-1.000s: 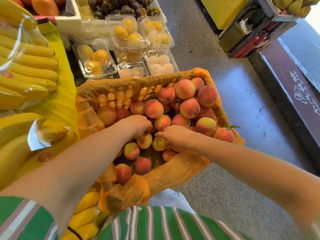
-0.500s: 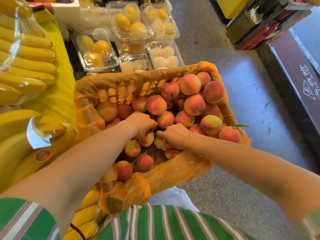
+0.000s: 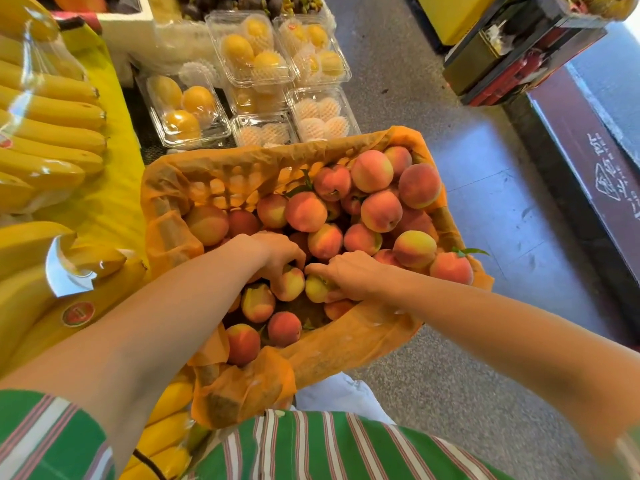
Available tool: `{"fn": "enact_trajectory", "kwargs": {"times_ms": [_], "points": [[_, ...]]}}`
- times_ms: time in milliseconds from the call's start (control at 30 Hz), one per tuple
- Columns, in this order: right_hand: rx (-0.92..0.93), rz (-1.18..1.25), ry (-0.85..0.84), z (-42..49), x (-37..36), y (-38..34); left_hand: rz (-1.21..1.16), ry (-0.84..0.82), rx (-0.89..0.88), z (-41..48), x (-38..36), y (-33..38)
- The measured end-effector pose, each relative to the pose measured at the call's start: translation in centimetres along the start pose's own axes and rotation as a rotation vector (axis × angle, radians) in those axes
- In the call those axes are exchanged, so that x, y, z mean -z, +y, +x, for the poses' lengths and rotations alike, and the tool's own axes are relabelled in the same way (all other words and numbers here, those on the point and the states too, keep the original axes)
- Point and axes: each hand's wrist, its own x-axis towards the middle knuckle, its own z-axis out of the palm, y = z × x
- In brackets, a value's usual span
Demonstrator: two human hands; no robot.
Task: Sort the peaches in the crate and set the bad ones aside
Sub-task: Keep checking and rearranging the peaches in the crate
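**Both hands down in the peaches**

My left hand (image 3: 277, 252) is in the middle of the crate (image 3: 346, 344), fingers curled down over a small pink-and-yellow peach (image 3: 291, 284), gripping it from above. Right beside it, my right hand (image 3: 349, 275) is closed around a greenish-yellow peach (image 3: 317, 288), thumb and fingers wrapped on its right side, forefinger stretched out toward my left hand. The two peaches sit almost touching, and my fingertips nearly meet above them.

The crate is lined with crumpled orange paper (image 3: 242, 393) that spills over its rim. The fruit is heaped high on the far right side, a pile of rosy peaches (image 3: 381, 209) stacked well above the rim. On the near side it runs thin: a few loose peaches (image 3: 284, 329) lie low, with dark bottom showing between them. That's where my hands are working, right at the edge between the heap and the hollow.

To my left, bunches of bananas (image 3: 52, 133) lie on a yellow cloth. Beyond the crate, clear plastic clamshells (image 3: 256, 60) hold yellow fruit, some in white foam netting. Grey floor (image 3: 485, 202) stretches off to my right. My striped green shirt (image 3: 311, 448) fills the bottom.
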Motion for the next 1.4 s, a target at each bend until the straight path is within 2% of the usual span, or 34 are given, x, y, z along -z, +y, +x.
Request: {"fn": "enact_trajectory", "kwargs": {"times_ms": [133,200,300,400,533,600,733,800,967,1133,1400], "points": [[-0.012,0.245,-0.011,-0.8,0.2,1.0,-0.195,-0.045,0.028,-0.8,1.2,-0.6],[0.002,0.46,-0.08,-1.6,0.9,1.8,-0.341,-0.071,0.041,-1.3,2.0,-1.0],[-0.019,0.758,-0.094,-3.3,2.6,2.1,-0.523,-0.089,0.038,-2.4,3.0,-1.6],[-0.049,0.967,-0.058,-4.7,3.5,2.4,-0.833,-0.151,0.047,-3.8,4.0,-2.1],[-0.07,1.264,-0.025,-6.6,4.6,3.1,-1.212,-0.195,-0.041,-5.3,5.1,-2.5],[-0.09,1.506,-0.01,-7.6,5.1,3.5,-1.377,-0.171,-0.071,-5.4,5.5,-2.6],[-0.048,1.904,0.05,-8.8,5.1,4.4,-1.587,-0.115,-0.168,-5.5,6.1,-2.1],[-0.046,1.953,0.087,-9.1,5.3,4.7,-1.648,-0.066,-0.216,-5.5,6.2,-1.7],[-0.128,1.889,0.247,-10.0,6.4,4.1,-1.65,0.05,-0.298,-5.1,5.9,-0.1],[-0.132,1.764,0.258,-10.3,6.8,4.3,-1.672,0.086,-0.311,-4.1,5.5,0.4],[-0.182,1.983,0.253,-11.0,6.0,5.1,-1.713,0.114,-0.33,-3.9,5.3,0.7]]}}
